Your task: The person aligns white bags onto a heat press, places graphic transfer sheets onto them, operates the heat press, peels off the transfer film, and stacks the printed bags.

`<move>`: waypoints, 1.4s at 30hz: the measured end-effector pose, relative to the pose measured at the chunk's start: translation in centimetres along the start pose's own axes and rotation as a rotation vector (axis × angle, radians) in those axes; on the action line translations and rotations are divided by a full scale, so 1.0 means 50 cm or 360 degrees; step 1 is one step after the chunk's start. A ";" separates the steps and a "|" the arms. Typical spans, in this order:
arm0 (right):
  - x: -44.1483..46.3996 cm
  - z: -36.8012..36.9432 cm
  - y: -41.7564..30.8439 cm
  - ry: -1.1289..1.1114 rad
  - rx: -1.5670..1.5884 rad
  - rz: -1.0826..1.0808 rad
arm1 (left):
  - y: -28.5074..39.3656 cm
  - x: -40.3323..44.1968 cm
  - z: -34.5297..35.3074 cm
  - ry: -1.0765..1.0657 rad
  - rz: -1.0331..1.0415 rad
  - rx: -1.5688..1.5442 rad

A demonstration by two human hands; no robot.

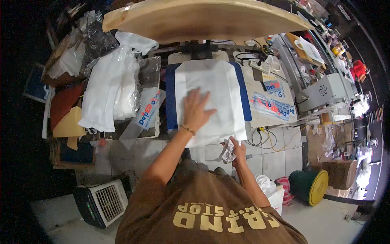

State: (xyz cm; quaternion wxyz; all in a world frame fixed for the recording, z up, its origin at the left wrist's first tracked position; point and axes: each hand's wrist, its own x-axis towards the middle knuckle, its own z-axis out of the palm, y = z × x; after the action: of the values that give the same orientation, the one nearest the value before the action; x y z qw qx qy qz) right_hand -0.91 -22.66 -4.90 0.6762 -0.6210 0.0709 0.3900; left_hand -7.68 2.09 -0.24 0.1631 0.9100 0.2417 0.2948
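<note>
The blue platform (242,93) bears the white fabric (225,89), laid across its middle. The left hand (198,107) rests on that fabric, fingers spread; the right hand (239,152), fingers closed, grips a crumpled white cloth (229,151) near the fabric's lower right corner.

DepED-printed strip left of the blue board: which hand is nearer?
Left. The left hand is over the white fabric, right of the strip; the right hand is farther right, gripping crumpled white material.
</note>
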 end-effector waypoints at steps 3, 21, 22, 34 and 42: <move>0.005 -0.008 0.009 0.0005 0.0110 0.0051 | 0.046 -0.017 0.038 -0.0179 0.0034 0.0197; -0.051 -0.082 -0.106 0.0071 -0.1225 -0.0131 | -0.383 -0.146 -0.097 0.0312 -0.0920 -0.0527; -0.050 -0.108 -0.142 0.0104 -0.1318 -0.0128 | -0.361 -0.147 -0.121 0.0269 -0.0896 -0.0361; 0.408 -0.132 -0.247 0.0763 -0.2039 -0.0763 | -0.090 -0.098 -0.065 -0.0125 0.0235 0.0032; 0.479 -0.153 -0.227 0.1030 -0.1933 -0.0750 | -0.089 -0.097 -0.063 -0.0108 0.0156 -0.0015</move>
State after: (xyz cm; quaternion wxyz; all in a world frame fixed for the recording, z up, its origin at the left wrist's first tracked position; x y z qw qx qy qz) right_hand 25.47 -18.14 -11.59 0.2234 -0.9699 -0.0974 0.0013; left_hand -14.59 3.66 -2.01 0.1608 0.9294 0.1899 0.2726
